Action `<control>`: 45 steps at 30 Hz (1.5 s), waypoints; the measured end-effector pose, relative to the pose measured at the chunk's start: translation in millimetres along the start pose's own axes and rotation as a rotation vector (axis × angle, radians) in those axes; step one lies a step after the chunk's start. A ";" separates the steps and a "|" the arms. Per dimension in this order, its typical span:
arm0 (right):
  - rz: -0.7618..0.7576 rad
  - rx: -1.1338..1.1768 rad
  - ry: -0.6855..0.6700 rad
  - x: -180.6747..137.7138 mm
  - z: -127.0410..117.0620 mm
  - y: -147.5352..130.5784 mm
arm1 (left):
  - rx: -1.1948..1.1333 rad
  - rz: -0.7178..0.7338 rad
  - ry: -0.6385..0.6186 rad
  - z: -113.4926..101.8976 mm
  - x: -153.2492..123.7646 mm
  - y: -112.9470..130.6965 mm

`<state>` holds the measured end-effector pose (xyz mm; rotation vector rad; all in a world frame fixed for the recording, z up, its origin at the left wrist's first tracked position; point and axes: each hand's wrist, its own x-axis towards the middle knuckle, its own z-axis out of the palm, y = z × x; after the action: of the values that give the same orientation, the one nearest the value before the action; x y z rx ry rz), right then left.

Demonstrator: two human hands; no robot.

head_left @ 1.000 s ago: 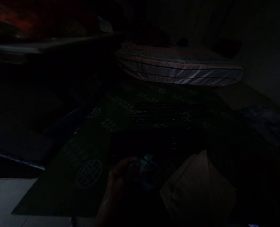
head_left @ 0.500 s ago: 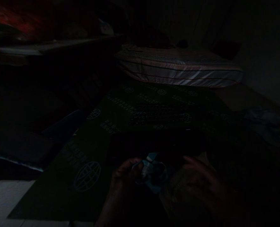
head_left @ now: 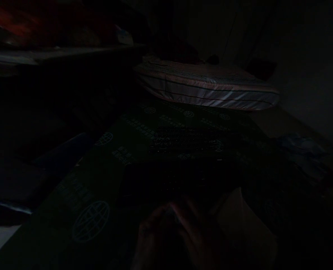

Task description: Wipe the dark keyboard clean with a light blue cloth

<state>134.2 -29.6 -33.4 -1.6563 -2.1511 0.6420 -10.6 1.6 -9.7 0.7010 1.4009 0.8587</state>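
Note:
The scene is very dark. My left hand (head_left: 152,230) is closed at the bottom centre, with its fingertips pinched on a crumpled blue-and-white piece (head_left: 171,212). Only a pale bit of that piece shows. My right hand (head_left: 191,225) lies over it from the other side, fingers bent and meeting my left fingertips, and covers most of it. Just beyond both hands is a black keyboard (head_left: 180,180), long and flat. Further off, a second dark panel with rows of key-like glints (head_left: 183,139) rests on the green printed sheet (head_left: 90,221).
Right of my right hand is a tan flat piece (head_left: 247,225), perhaps card or paper. A mattress with a striped cover (head_left: 211,88) lies at the back. A shelf edge (head_left: 70,50) runs along the upper left. Crumpled bluish plastic or cloth (head_left: 301,150) lies at the right.
My right hand has come left from beside the tan piece onto the blue-and-white piece, now mostly covered. The tan piece shows more fully. The view has shifted slightly.

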 end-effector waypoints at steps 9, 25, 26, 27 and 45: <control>-0.069 -0.059 0.093 3.6 5.3 21.2 | -0.076 0.058 -0.167 -6.2 7.3 -13.1; -0.005 -0.413 0.316 110.7 -47.3 93.4 | 1.044 0.721 0.447 -112.9 46.7 -18.3; -0.008 -0.434 0.289 115.7 -42.0 91.5 | 1.118 0.697 0.455 -118.3 50.9 -24.8; -0.016 -0.447 0.273 119.3 -36.1 88.4 | 1.181 0.691 0.453 -121.4 53.2 -31.3; -0.253 -0.353 0.055 160.9 29.6 -34.4 | 1.388 0.883 0.541 -122.4 49.5 -59.7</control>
<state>49.6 114.5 -39.1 -1.4979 -2.4848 0.1472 -128.0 2.4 -94.7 2.4000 2.1563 0.6119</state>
